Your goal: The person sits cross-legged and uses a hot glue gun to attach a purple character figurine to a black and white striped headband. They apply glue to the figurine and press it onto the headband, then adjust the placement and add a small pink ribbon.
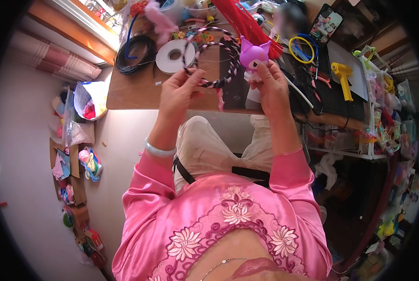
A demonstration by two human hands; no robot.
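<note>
My left hand (180, 92) pinches a hoop wrapped in black and pink ribbon (217, 84) between thumb and fingers. A smaller loop in the same wrapping shows inside it, and a pink ribbon end (220, 100) hangs below. In my right hand (275, 87) is a purple cartoon figurine (250, 54) with two pointed ears, held upright by its body just right of the hoop. My thumb covers part of its front. Both things are above the wooden table (135, 93). Behind the hoop lies a white spool (162, 58) of thin cord or wire.
A black cable coil (126, 65) lies at left. Red strands (244, 24) reach toward the figurine. Rightward are yellow ring (292, 47), pliers (323, 80), yellow glue gun (343, 78) and a propped phone (326, 24). A white bag (102, 98) stands left of the table.
</note>
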